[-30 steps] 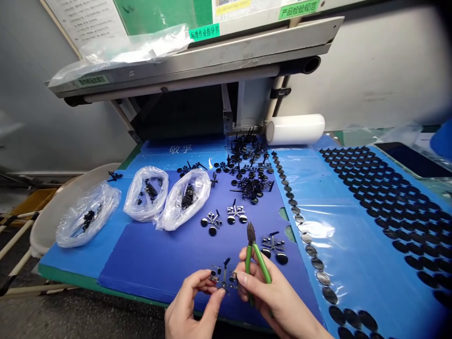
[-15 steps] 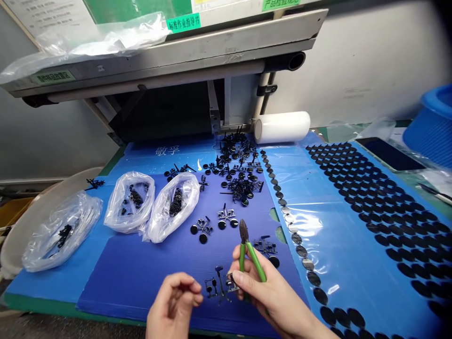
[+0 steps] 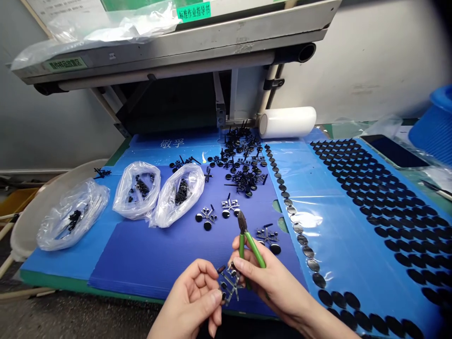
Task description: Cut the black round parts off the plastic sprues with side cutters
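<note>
Sprue (image 3: 230, 282), black, sat clamped in left hand (image 3: 189, 299) grip above counter (image 3: 88, 289) front edge, right hand (image 3: 278, 287) closed around green cutters (image 3: 252, 249), tips just above sprue, plastic bags (image 3: 137, 190) toward counter's left side.

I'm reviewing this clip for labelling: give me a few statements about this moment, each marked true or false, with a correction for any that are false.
The right hand grips green-handled side cutters. True.

The left hand is empty. False: its fingers hold a black moulded runner carrying small parts.

Three clear plastic bags of black parts lie left of the hands. True.

The white roll stands upright on its end. False: it lies on its side.

Round black discs sit in rows on the blue sheet to the right. True.
</note>
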A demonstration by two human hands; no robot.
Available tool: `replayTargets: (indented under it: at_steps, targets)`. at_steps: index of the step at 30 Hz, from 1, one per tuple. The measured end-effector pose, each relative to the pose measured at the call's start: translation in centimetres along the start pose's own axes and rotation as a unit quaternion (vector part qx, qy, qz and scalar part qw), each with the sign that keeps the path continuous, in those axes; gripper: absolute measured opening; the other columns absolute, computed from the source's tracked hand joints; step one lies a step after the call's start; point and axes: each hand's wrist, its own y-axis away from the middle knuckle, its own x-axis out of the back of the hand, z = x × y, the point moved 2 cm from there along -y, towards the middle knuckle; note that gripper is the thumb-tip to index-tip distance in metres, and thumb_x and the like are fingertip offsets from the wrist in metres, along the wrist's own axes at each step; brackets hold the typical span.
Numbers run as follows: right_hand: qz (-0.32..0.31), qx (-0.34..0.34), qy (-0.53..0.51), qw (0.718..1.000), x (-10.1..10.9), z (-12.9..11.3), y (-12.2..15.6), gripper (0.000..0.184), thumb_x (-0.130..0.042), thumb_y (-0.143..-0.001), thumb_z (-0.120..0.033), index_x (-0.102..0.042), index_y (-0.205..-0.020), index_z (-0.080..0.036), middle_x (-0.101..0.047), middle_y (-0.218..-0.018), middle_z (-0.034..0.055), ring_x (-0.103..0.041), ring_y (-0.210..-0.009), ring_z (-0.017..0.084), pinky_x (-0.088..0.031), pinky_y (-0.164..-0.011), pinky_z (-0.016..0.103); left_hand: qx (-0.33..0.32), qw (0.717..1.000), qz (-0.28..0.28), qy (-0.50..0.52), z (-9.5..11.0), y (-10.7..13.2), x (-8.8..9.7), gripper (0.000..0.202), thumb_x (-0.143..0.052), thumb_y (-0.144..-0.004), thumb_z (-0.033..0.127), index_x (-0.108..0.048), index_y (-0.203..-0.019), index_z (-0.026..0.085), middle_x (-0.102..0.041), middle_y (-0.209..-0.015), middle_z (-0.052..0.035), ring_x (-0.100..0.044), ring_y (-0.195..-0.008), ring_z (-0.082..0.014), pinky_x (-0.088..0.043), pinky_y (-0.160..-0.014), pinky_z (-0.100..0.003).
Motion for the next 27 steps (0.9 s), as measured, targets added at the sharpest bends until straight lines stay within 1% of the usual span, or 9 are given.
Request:
replayTargets:
  at_steps: [3, 6, 8, 10, 12, 16, 19, 23, 27]
  targets:
    - [0.005, 0.002, 0.003, 1.000, -0.3, -0.1, 0.2, 0.032, -0.068, -0.069, -0.035, -0.047, -0.088, -0.020, -0.054, -0.071, -0.0017, -0.044, -0.056, 0.011, -0.035, -0.053, 0.023, -0.014, 1.000, 0.005, -0.002, -0.1, 0.4, -0.1, 0.026, -0.064, -0.069, 0.027, -0.044, -0.081, 0.016, -0.049, -0.060, 0.0056, -0.044, -0.042, -0.0015, -0.035, -0.035, -0.010]
    - [-0.009, 0.008, 0.019, 1.000, -0.5, -0.2, 0.3, 0.031, -0.066, -0.071, -0.035, -0.047, -0.090, -0.020, -0.053, -0.071, -0.0017, -0.044, -0.057, 0.011, -0.035, -0.055, 0.023, -0.021, 1.000, 0.010, -0.010, -0.2, 0.8, -0.2, 0.027, -0.064, -0.069, 0.027, -0.043, -0.083, 0.017, -0.049, -0.061, 0.0057, -0.046, -0.043, -0.0022, -0.036, -0.035, -0.010]
    - [-0.017, 0.012, 0.027, 0.999, -0.7, -0.2, 0.4, 0.032, -0.066, -0.071, -0.035, -0.046, -0.091, -0.020, -0.052, -0.072, -0.0015, -0.044, -0.058, 0.011, -0.035, -0.056, 0.025, -0.026, 0.999, 0.017, -0.013, -0.4, 1.1, -0.1, 0.030, -0.064, -0.068, 0.026, -0.044, -0.089, 0.018, -0.049, -0.062, 0.0057, -0.047, -0.043, -0.0029, -0.037, -0.035, -0.010]
    - [-0.020, 0.009, 0.029, 0.999, -0.9, -0.2, 0.4, 0.032, -0.065, -0.071, -0.035, -0.046, -0.091, -0.020, -0.052, -0.072, -0.0013, -0.044, -0.059, 0.012, -0.035, -0.056, 0.025, -0.025, 0.999, 0.024, -0.016, -0.5, 1.3, -0.1, 0.038, -0.065, -0.068, 0.027, -0.043, -0.099, 0.019, -0.049, -0.063, 0.0053, -0.048, -0.043, -0.0037, -0.037, -0.034, -0.011]
    - [-0.019, 0.005, 0.026, 0.999, -1.2, -0.3, 0.4, 0.031, -0.065, -0.072, -0.034, -0.046, -0.091, -0.020, -0.052, -0.071, -0.0014, -0.045, -0.060, 0.012, -0.035, -0.056, 0.025, -0.019, 0.999, 0.026, -0.022, -0.7, 1.5, -0.1, 0.043, -0.065, -0.067, 0.029, -0.045, -0.104, 0.019, -0.050, -0.062, 0.0045, -0.048, -0.043, -0.0041, -0.038, -0.034, -0.011]
    - [-0.015, -0.008, -0.007, 1.000, -1.6, -0.2, 0.4, 0.027, -0.060, -0.076, -0.035, -0.046, -0.093, -0.020, -0.054, -0.077, 0.0010, -0.047, -0.062, 0.013, -0.035, -0.056, 0.025, -0.026, 0.999, 0.042, -0.020, -0.9, 1.8, 0.0, 0.036, -0.067, -0.066, 0.031, -0.051, -0.095, 0.017, -0.050, -0.059, 0.0045, -0.047, -0.041, -0.0032, -0.038, -0.034, -0.011]
    - [-0.047, -0.002, -0.015, 0.999, -1.5, 0.0, 0.7, 0.024, -0.056, -0.081, -0.034, -0.044, -0.095, -0.020, -0.053, -0.082, 0.0023, -0.048, -0.063, 0.012, -0.036, -0.056, 0.025, -0.048, 0.996, 0.078, 0.006, -0.9, 1.8, 0.1, 0.037, -0.070, -0.062, 0.030, -0.051, -0.092, 0.018, -0.050, -0.059, 0.0055, -0.048, -0.040, -0.0033, -0.038, -0.033, -0.011]
    - [-0.103, -0.006, 0.011, 0.995, -1.3, 0.5, 1.2, 0.026, -0.060, -0.079, -0.028, -0.043, -0.096, -0.019, -0.050, -0.080, 0.0001, -0.048, -0.065, 0.012, -0.037, -0.057, 0.025, -0.062, 0.992, 0.108, 0.033, -0.8, 1.7, 0.0, 0.039, -0.073, -0.058, 0.029, -0.050, -0.088, 0.018, -0.051, -0.059, 0.0059, -0.049, -0.040, -0.0039, -0.039, -0.032, -0.011]
    - [-0.105, -0.025, 0.005, 0.994, -1.5, 0.9, 1.3, 0.025, -0.061, -0.078, -0.025, -0.043, -0.095, -0.020, -0.048, -0.080, -0.0023, -0.048, -0.063, 0.010, -0.037, -0.056, 0.022, -0.052, 0.991, 0.119, 0.041, -0.8, 1.5, -0.2, 0.042, -0.074, -0.056, 0.029, -0.048, -0.086, 0.017, -0.054, -0.058, 0.0052, -0.050, -0.041, -0.0046, -0.039, -0.033, -0.011]
